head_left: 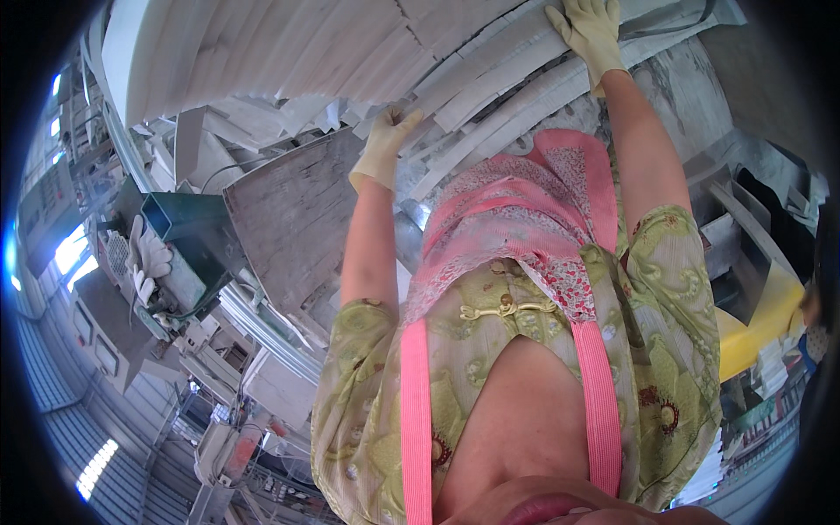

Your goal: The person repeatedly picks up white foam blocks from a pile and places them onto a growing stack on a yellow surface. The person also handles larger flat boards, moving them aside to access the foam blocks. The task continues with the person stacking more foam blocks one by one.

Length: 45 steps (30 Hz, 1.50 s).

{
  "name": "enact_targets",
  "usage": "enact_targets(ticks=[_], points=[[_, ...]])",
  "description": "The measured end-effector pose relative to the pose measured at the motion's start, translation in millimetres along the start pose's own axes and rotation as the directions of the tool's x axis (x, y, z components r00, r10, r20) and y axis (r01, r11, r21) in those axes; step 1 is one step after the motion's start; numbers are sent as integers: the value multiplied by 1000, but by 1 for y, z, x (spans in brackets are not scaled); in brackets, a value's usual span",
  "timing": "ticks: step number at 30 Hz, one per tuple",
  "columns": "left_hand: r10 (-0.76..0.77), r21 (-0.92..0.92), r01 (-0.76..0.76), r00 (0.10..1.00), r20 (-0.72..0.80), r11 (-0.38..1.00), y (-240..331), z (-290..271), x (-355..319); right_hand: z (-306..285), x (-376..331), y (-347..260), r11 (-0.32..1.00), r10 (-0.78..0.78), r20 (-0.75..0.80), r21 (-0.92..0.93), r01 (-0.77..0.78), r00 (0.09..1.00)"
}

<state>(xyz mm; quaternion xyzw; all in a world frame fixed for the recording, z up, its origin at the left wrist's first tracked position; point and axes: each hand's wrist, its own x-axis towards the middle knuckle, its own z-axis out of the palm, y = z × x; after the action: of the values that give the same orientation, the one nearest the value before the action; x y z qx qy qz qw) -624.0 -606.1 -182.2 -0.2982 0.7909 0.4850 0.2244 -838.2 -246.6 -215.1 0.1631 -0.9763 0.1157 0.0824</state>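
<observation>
Head view: left grip (386, 142) curled, closure and contents unclear; right grip (591, 35) splayed over pale strips (499, 89).

Left hand (383, 149) curled, right hand (593, 42) thumb splayed, forearms (370, 245) bare

gloved left hand (385, 142): curled near the ends of long pale strips (490, 98), a grip cannot be told | gloved right hand (593, 33): far right, rests on the strips with fingers spread | left: grey-brown board (289, 201), then green metal box (194, 213), white glove (150, 252) beside it | near: pink apron (516, 203)
</observation>
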Motion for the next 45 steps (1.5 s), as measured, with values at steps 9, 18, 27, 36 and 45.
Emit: enact_targets(ticks=[9,18,27,36,45], points=[[-16,112,41,976,-217,993,-8,11,0,-5,-1,0,998,-41,-39,-42,39,998],[-18,-285,-119,900,-435,951,-16,5,-60,-11,-1,-19,999,-2,-160,36,8,987],[-131,-325,8,925,-357,946,-32,-8,-119,-42,5,-12,970,-23,-271,228,87,962],[238,-120,-268,946,-222,956,-20,-20,-124,-81,-37,-8,997,16,-208,76,-1,978],[886,427,-835,441,143,347,111,47,-61,-97,-35,11,992,101,-21,-79,-102,995]])
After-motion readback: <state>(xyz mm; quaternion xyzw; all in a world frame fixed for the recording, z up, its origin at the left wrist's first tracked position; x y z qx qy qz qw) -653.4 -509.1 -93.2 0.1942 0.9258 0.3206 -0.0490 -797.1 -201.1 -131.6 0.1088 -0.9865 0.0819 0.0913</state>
